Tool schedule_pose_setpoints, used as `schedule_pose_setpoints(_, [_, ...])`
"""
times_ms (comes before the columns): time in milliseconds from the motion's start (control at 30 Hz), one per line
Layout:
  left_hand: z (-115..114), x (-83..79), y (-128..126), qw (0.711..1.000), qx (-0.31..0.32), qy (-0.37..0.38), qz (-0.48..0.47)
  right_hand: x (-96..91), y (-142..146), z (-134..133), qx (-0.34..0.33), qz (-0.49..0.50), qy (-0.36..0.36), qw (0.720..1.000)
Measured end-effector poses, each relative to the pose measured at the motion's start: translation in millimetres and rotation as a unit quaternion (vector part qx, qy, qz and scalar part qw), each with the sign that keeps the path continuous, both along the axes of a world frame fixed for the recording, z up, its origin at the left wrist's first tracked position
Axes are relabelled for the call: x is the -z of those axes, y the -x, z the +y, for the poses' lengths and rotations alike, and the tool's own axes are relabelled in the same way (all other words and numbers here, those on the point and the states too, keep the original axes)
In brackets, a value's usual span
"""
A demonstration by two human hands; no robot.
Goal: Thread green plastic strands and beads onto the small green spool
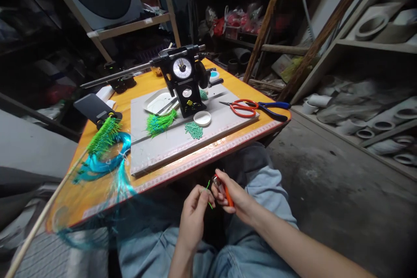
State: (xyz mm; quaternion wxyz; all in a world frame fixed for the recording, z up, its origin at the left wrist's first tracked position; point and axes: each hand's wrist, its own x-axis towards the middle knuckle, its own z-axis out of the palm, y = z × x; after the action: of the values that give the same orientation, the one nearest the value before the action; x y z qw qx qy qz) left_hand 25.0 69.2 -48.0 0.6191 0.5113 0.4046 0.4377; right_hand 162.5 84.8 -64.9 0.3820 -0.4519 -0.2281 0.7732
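My left hand [195, 206] is held over my lap, thumb and finger pinched on a short bright green strand [208, 184]. Close beside it, my right hand [233, 193] grips an orange lighter [230, 197], its metal top tilted toward the strand. My thumb lies near that metal end; whether there is a flame, I cannot tell. On the grey board [143, 156] in front lie a bundle of green strands [161, 122], a patch of small green beads [194, 130] and a round white lid or dish [202, 118].
A black winding machine [187, 82] with a dial and long rod stands on the board, beside a white tray [156, 103]. Red-handled scissors [244, 107] and blue pliers [273, 105] lie right. Left are coiled blue line [110, 160], a stick with green strands [104, 134] and a phone [93, 107].
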Motion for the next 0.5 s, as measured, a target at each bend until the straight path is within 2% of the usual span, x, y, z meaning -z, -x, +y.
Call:
schedule_pose_setpoints(233, [17.2, 15.8, 5.3, 0.999, -0.002, 0.040, -0.031, 8.6, 6.8, 13.8, 0.022, -0.008, 0.025, 0.999])
schedule_pose_setpoints(500, [24.5, 15.5, 9.4, 0.996, 0.003, 0.086, -0.028, 5.0, 6.6, 15.5, 0.022, -0.014, 0.031, 0.999])
